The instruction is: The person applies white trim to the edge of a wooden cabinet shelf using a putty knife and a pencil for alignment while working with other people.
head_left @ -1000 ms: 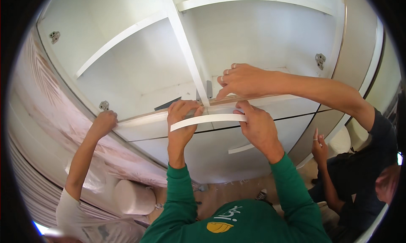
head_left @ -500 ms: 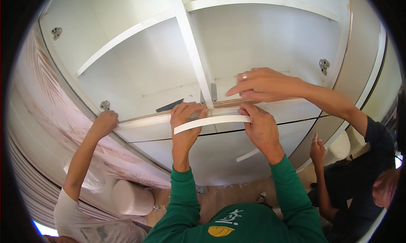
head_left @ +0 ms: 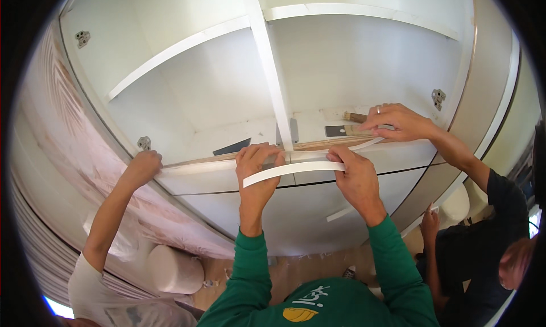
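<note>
My right hand (head_left: 357, 176) is closed, its thumb and fingertips pinching a thin white edging strip (head_left: 293, 169) at the cabinet's front edge. The strip's loose end arches leftward across my left hand (head_left: 259, 170). My left fingers curl over the front edge and the white band along it, just left of the upright divider (head_left: 270, 71). Another white strip length (head_left: 367, 144) rises from beside my right hand to a co-worker's right-side hand (head_left: 398, 122). At the far left, another person's hand (head_left: 146, 166) grips the edge's end.
Inside the white cabinet (head_left: 364, 59) lie a dark triangular blade (head_left: 232, 147) and a scraper (head_left: 336, 131) beside a wooden handle (head_left: 356, 117). Metal hinges (head_left: 438, 99) sit on the side walls. A round pale stool (head_left: 175, 270) stands on the floor, lower left.
The co-worker's hand on the right has shifted right and now touches a strip, uncovering the scraper. My hands keep their hold; the view has shifted slightly.
</note>
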A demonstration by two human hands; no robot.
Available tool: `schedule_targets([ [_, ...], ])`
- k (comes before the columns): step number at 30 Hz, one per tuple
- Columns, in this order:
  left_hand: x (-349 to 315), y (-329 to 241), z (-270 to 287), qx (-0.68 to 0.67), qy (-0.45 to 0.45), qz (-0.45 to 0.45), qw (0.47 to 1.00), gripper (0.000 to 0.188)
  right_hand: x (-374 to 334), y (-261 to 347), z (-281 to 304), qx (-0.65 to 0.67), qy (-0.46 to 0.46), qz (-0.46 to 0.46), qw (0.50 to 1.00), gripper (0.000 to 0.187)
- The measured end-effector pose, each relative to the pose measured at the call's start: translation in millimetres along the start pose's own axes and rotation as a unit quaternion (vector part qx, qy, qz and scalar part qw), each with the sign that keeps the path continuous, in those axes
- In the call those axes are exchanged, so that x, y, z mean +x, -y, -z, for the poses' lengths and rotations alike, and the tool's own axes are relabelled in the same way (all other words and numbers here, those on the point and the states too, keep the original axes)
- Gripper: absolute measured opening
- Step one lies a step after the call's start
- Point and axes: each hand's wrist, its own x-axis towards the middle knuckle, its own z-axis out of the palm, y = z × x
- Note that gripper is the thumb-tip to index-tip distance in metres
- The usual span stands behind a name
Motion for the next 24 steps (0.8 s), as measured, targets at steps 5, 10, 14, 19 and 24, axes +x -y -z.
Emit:
schedule_targets([
  [5, 0, -1, -2, 0.005, -0.003, -0.008, 1.0, 0.011, 1, -4, 0, 0.022, -0.002, 0.002, 1.0, 0.029],
  [10, 2, 1, 2, 0.024, -0.003, -0.028, 0.999, 0.008, 9, -1, 5, 0.028, 0.015, -0.008, 0.999, 0.029],
  [14, 3, 12, 4, 0.006, 0.022, -0.023, 0.999, 0.008, 14, -3, 2, 0.054, 0.045, -0.041, 0.997, 0.021],
  [19, 7, 20, 8, -0.04, 0.024, -0.012, 0.999, 0.01, 24, 4, 0, -0.083, 0.024, -0.012, 0.996, 0.011],
  [24, 12, 65, 50, 0.033, 0.087, 0.019, 0.996, 0.019, 32, 6, 5, -0.1, 0.043, -0.03, 0.994, 0.013],
])
